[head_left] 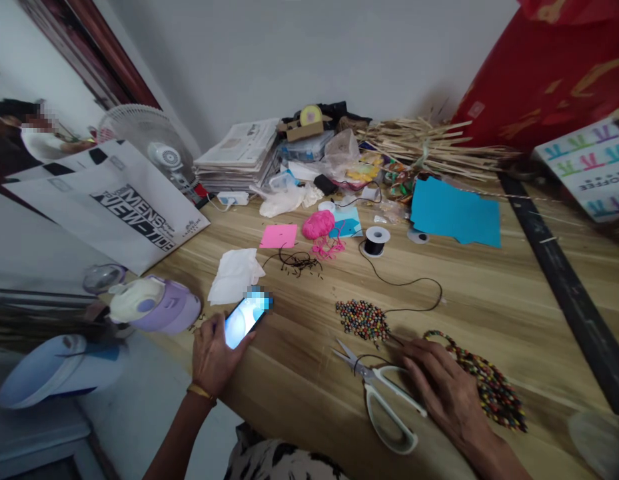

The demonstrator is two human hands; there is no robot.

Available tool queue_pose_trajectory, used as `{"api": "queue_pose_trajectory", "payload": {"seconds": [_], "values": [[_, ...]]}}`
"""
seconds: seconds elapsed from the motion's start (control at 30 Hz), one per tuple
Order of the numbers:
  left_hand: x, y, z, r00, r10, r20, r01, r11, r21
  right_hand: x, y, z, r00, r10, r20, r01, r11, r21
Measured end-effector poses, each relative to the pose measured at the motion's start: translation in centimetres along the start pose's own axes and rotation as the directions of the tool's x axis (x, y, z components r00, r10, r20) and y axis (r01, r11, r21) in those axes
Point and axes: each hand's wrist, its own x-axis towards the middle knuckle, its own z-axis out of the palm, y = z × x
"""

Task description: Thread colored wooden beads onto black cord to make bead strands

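Note:
My left hand [212, 357] grips a smartphone [242, 323] with a lit screen, thumb along one side and fingers along the other. My right hand [442, 383] lies on the table with its fingers stretched forward. Beside that hand are scissors [376, 393] with white handles, blades apart. A black cord shows near its fingertips; its run under the hand is hidden. Past the fingers sits a pile of small multicoloured beads [362, 319]. Strands of strung beads [494, 387] lie coiled to the right of the hand.
A spool of black cord [377, 241], pink yarn [318, 225], white tissue [236, 275] and blue paper [456, 212] lie farther back. A purple and white bottle [156, 303] stands at the left edge near a paper bag [134, 200]. Another person [44, 137] is at far left.

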Motion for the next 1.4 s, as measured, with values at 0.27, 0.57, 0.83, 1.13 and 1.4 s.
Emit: {"api": "queue_pose_trajectory", "payload": {"seconds": [0.27,0.57,0.83,1.13,1.4], "values": [[-1.1,-0.5,-0.1,1.000,-0.014,-0.009,0.015,1.000,0.027,0.2,0.0,0.0,0.999,-0.022,-0.047,0.022,1.000,-0.003],[-1.5,-0.6,-0.1,0.999,-0.039,-0.006,0.039,0.999,-0.009,0.2,-0.1,-0.1,1.000,-0.006,-0.020,0.006,1.000,0.000],[-1.5,-0.6,-0.2,0.999,-0.039,-0.003,0.038,0.998,-0.044,0.3,-0.1,-0.2,1.000,-0.006,-0.010,0.006,1.000,0.011],[-1.6,-0.2,-0.5,0.997,-0.078,-0.017,0.076,0.993,-0.094,0.4,-0.2,-0.2,1.000,-0.010,-0.023,0.010,1.000,0.006],[-1.9,-0.1,-0.2,0.997,-0.075,-0.029,0.072,0.992,-0.100,0.2,0.1,-0.1,1.000,-0.026,-0.010,0.026,1.000,0.007]]}}
